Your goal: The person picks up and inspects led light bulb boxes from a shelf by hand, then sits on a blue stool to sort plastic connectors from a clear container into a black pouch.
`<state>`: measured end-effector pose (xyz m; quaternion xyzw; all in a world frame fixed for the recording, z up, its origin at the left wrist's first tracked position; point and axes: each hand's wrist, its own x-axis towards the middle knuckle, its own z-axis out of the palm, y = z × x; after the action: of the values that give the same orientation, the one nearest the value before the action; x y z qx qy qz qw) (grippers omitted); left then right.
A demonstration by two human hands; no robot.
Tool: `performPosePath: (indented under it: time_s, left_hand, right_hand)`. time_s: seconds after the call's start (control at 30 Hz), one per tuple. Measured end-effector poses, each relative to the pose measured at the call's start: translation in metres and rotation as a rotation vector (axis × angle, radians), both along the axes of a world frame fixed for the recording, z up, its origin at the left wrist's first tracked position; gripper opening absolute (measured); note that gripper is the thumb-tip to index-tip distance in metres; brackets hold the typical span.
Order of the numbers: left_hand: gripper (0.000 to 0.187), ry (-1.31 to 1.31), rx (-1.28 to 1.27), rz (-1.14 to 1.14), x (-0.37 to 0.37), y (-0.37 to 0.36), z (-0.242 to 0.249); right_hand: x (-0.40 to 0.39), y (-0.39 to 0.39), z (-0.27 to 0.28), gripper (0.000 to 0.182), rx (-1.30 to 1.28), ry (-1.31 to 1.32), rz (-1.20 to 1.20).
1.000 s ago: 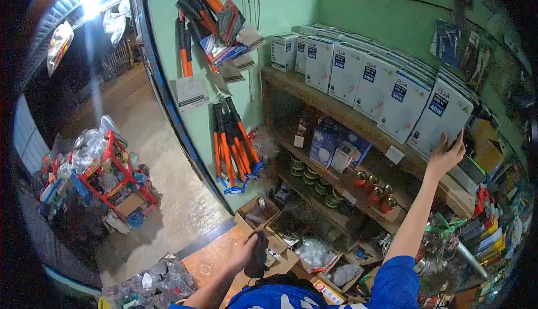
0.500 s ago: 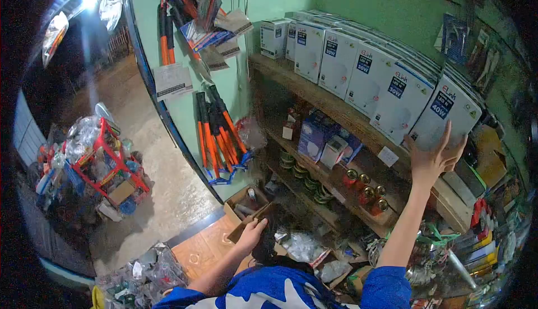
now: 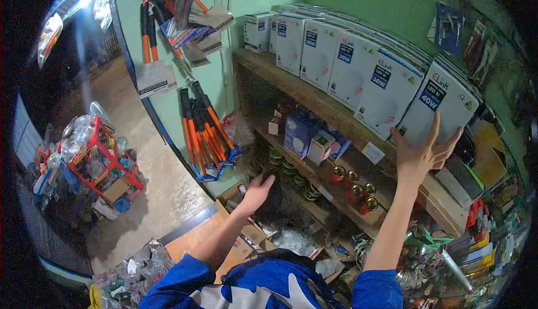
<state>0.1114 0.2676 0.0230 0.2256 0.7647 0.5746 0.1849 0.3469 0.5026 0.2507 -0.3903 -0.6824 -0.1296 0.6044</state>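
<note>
My right hand (image 3: 417, 155) rests against the front of the white Elink 40W LED box (image 3: 443, 104) at the right end of the upper shelf. Its fingers are spread over the lower part of the box, with the thumb near the left edge. My left hand (image 3: 256, 195) is raised near the wall end of the lower shelves, thumb apart from the fingers; I see nothing held in it. A small open cardboard box (image 3: 227, 199) stands beside and below it. Left of the 40W box is a row of Elink boxes (image 3: 386, 87), some marked 30W.
Lower shelves hold purple bulb boxes (image 3: 298, 135) and several red jars with gold lids (image 3: 353, 188). Orange-handled tools (image 3: 204, 135) hang on the green wall. A red rack of goods (image 3: 101, 157) stands by the doorway. Plastic-wrapped items (image 3: 140, 278) lie at lower left.
My left hand has let go of the small cardboard box's edge and moved up towards the shelves. My right hand stays on the 40W box. The view has shifted slightly.
</note>
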Motion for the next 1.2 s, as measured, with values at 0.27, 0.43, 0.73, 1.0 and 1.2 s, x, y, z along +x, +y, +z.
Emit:
performPosePath:
  time_s: [0.27,0.43,0.73,1.0,1.2]
  left_hand:
    - [0.057,0.839,-0.262,-0.214,0.002,0.117,-0.002]
    - [0.063,1.233,-0.325,-0.319,-0.019,0.210,-0.034]
    - [0.079,0.944,-0.489,-0.332,0.003,0.220,-0.031]
    - [0.056,0.823,0.116,-0.142,0.025,0.119,0.018]
    - [0.045,0.061,0.366,-0.626,0.053,-0.060,0.084]
  right_hand:
    - [0.000,0.002,0.001,0.109,0.001,0.029,0.008]
    - [0.002,0.003,0.000,0.104,0.014,0.025,0.011]
    - [0.005,0.005,-0.003,0.084,0.079,0.081,-0.027]
    - [0.026,-0.022,-0.033,0.046,0.337,0.168,0.243]
    - [0.003,-0.171,-0.169,0.097,-1.074,0.210,1.427]
